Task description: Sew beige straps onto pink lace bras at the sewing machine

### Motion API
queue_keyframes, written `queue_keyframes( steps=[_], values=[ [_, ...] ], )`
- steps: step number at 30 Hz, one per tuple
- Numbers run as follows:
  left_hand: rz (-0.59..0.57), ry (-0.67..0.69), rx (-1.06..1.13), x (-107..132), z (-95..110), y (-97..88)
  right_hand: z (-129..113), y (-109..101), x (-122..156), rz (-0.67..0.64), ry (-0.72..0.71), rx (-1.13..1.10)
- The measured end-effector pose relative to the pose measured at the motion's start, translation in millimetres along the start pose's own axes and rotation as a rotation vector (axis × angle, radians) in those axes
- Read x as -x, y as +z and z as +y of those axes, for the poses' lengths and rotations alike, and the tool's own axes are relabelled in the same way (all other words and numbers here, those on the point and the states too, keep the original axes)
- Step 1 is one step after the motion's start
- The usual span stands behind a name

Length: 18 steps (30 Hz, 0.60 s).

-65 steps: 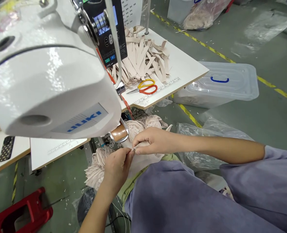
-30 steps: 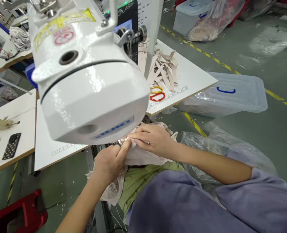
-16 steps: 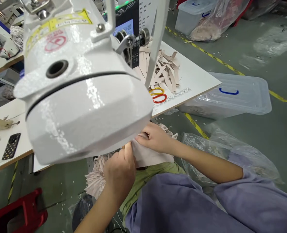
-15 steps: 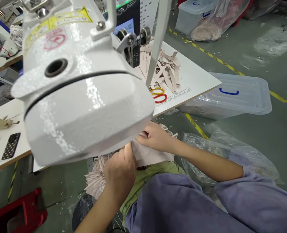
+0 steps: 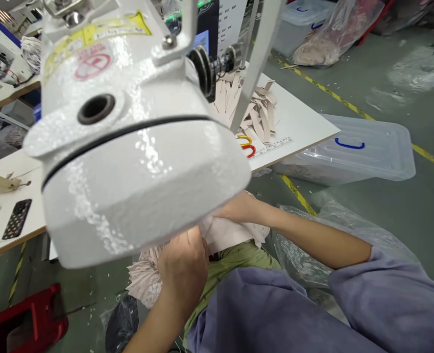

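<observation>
A white sewing machine head (image 5: 147,191) fills the upper left and covers its needle area and part of my hands. Pale pink fabric (image 5: 226,235) hangs between my hands over my lap. My left hand (image 5: 185,260) is closed at the fabric's left edge, its fingertips tucked under the machine. Farther right, my right hand (image 5: 237,208) rests on the fabric's upper part; the machine head hides its fingers. Beside my left hand hangs a bunch of pleated, lace-edged pink pieces (image 5: 145,282).
On the white table (image 5: 305,122) lie cut fabric strips (image 5: 263,115), scissors with red and yellow handles (image 5: 249,148) and a ruler (image 5: 276,147). A lidded plastic bin (image 5: 371,152) stands to the right. A phone (image 5: 17,219) lies at left, above a red stool (image 5: 26,318).
My view has shifted, so the machine head sits lower and farther right. My right hand has gone farther under it, its fingers now hidden. My left hand stays on the fabric.
</observation>
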<state>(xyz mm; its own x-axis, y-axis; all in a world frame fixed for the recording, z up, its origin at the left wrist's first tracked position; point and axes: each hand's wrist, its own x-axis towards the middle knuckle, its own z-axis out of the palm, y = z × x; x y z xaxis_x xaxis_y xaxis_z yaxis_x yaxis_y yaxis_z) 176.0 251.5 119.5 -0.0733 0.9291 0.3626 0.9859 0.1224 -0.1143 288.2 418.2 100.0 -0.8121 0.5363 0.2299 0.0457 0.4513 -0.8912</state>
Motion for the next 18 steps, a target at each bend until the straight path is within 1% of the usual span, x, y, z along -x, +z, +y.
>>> queue_keyframes(
  steps=[2, 7, 10, 13, 18],
  values=[
    [-0.014, -0.002, 0.018, -0.1, 0.2, 0.1, 1.6, -1.4, 1.1, -0.008, 0.000, -0.005],
    [-0.002, -0.002, 0.050, 1.1, -0.2, -0.3, -0.8, -4.5, 2.5, -0.004, 0.039, -0.043],
    [-0.018, -0.035, 0.036, 4.6, -3.5, 0.4, -4.2, -1.8, 1.6, -0.008, 0.021, -0.026],
    [-0.004, -0.057, 0.037, 7.3, -5.4, 2.0, -4.1, 0.0, 1.4, -0.001, 0.023, -0.014],
    [-0.011, -0.042, 0.068, 7.0, -5.1, 4.0, 0.4, -3.8, 3.4, 0.011, 0.014, -0.035]
  ],
)
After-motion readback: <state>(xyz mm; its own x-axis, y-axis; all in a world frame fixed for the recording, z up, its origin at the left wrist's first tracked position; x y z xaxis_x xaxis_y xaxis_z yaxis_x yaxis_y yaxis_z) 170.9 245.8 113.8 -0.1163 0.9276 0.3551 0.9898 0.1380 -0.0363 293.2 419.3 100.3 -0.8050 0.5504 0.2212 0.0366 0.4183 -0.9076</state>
